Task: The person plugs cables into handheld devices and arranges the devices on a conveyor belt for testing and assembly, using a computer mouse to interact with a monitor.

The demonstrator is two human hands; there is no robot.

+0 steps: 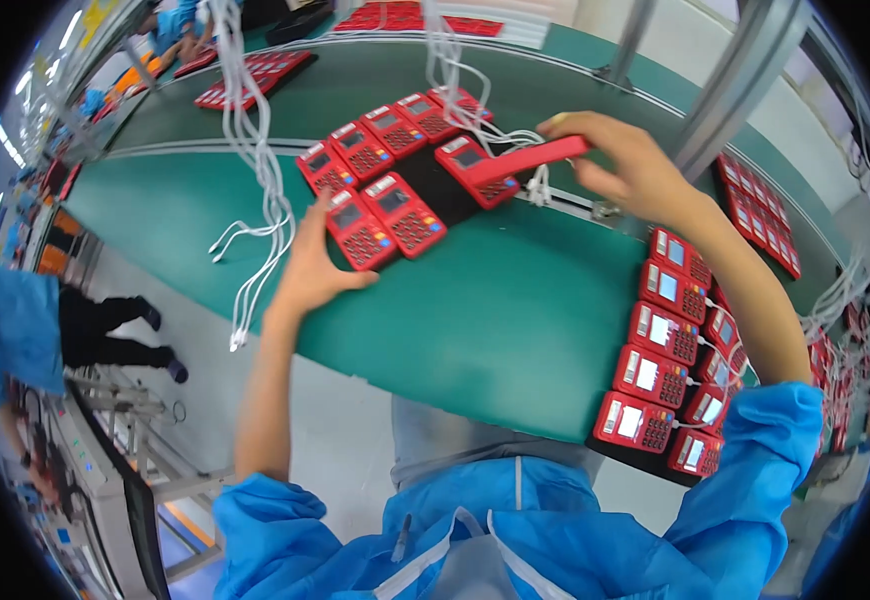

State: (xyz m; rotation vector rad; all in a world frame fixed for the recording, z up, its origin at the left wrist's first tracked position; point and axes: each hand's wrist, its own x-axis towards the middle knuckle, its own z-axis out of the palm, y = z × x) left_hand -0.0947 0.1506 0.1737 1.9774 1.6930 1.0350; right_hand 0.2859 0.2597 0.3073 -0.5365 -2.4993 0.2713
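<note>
A red card payment terminal (530, 158), seen nearly edge-on, is raised over the far side of the green table in my right hand (630, 165). It partly covers another red keypad terminal (460, 155) lying below it. My left hand (307, 265) is at the left edge of the nearest terminal (360, 235), fingers along its side and thumb spread out below its corner. Beside that one lies one more terminal (405, 218). Several others form a row behind (360, 150), and a black tray (440, 180) shows between them.
White cables (255, 150) hang at the left, their plugs on the green table (475, 320); a second bundle (442, 50) hangs further right. At right, a tray holds several lit terminals (660, 330) with cables attached. A metal post (745, 80) stands behind. A person in blue (15, 325) is at left.
</note>
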